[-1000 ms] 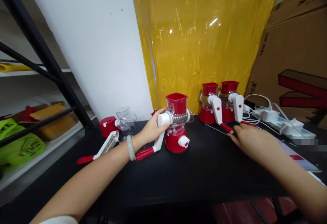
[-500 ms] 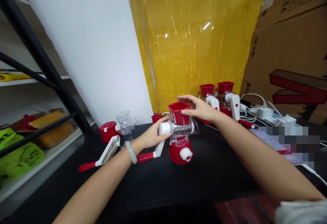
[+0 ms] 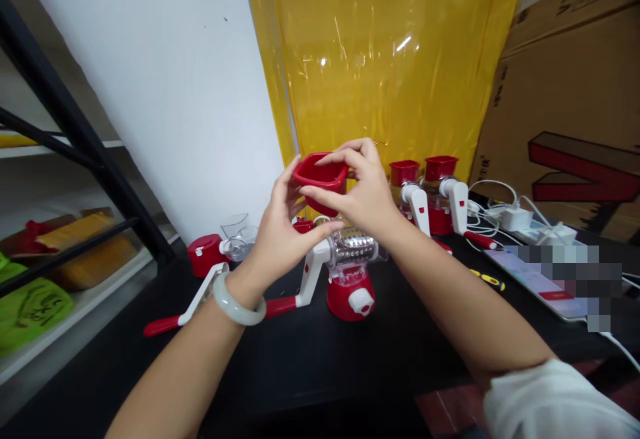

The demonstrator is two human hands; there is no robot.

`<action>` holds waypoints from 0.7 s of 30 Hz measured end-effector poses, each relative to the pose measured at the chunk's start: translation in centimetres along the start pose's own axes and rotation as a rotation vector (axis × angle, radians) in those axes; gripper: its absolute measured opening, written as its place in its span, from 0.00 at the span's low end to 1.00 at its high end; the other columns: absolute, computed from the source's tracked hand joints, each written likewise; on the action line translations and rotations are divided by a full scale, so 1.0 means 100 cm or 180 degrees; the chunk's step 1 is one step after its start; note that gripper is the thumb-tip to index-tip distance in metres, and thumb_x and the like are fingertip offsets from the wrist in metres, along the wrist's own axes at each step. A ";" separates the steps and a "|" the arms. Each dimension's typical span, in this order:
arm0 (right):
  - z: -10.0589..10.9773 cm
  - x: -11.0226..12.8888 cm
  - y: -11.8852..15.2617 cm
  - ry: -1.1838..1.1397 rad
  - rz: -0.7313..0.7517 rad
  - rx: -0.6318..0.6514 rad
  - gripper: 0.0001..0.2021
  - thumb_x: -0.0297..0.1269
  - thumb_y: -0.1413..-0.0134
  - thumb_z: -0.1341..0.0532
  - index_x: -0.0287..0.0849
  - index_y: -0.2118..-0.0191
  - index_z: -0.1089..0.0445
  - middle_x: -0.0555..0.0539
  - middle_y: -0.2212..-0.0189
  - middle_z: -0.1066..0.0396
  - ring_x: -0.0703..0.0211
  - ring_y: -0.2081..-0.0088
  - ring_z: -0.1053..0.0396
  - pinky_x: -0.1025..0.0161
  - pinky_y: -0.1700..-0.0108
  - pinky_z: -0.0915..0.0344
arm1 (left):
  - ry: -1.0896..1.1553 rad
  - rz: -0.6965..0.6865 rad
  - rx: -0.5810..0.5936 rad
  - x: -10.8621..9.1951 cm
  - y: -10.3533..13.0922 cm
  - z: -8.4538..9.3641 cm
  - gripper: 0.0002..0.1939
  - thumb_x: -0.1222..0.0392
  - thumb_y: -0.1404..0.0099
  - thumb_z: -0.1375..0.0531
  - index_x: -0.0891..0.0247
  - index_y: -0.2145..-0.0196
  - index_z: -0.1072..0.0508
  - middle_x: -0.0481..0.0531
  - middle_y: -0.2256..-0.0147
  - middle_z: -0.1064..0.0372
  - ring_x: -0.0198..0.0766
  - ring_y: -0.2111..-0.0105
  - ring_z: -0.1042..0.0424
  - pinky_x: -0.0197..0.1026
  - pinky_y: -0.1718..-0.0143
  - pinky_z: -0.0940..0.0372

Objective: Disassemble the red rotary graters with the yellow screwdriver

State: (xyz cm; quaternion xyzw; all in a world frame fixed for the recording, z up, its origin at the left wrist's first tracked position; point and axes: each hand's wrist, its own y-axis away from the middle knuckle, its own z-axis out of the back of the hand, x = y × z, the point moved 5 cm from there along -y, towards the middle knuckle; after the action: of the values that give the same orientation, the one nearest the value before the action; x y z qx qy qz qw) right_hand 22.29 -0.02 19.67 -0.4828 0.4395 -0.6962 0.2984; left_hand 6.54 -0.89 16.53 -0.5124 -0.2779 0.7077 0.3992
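A red square hopper is up in the air, tilted, between both hands. My right hand pinches its rim, fingers over the edge and thumb in front. My left hand cups its left side, with the thumb stretched out below it. Beneath stands a rotary grater with a red base, a white knob and a metal drum showing at its top. Its white crank arm ends in a red handle on the left, near my left wrist.
A second red base with clear housing and a crank lies at the left. Two assembled graters stand back right, near white cables, a tablet and a yellow tool. Behind is a yellow curtain.
The red hopper has come off the grater and moved up and left in my right hand. My left hand has left the white crank hub and risen to the hopper.
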 end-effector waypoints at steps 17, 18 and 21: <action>-0.004 -0.014 -0.002 -0.0314 -0.0035 0.1897 0.31 0.56 0.43 0.35 0.59 0.35 0.36 0.48 0.33 0.42 0.38 0.30 0.49 0.33 0.31 0.53 | 0.0727 0.2085 -0.0085 0.125 0.021 0.069 0.29 0.57 0.48 0.26 0.66 0.51 0.30 0.61 0.50 0.25 0.46 0.52 0.23 0.53 0.44 0.32; 0.001 -0.021 -0.001 -0.0201 -0.0083 0.1925 0.29 0.55 0.42 0.36 0.57 0.36 0.33 0.47 0.35 0.37 0.40 0.32 0.44 0.35 0.31 0.51 | 0.0730 0.2402 0.0050 0.141 0.031 0.069 0.27 0.59 0.49 0.26 0.67 0.53 0.27 0.60 0.52 0.24 0.46 0.55 0.23 0.53 0.45 0.32; 0.009 -0.044 0.009 0.0118 -0.0204 0.2130 0.24 0.53 0.39 0.38 0.53 0.40 0.29 0.44 0.40 0.30 0.43 0.37 0.35 0.37 0.33 0.45 | 0.0627 0.3072 0.0169 0.184 0.058 0.065 0.23 0.64 0.53 0.25 0.67 0.58 0.23 0.58 0.57 0.21 0.45 0.57 0.22 0.51 0.45 0.32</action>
State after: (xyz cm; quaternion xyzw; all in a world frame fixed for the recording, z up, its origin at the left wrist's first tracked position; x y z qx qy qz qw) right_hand 24.68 2.97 17.19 -0.3589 0.1765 -0.8196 0.4102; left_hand -4.13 11.78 4.68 -0.6368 0.0484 0.7669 0.0632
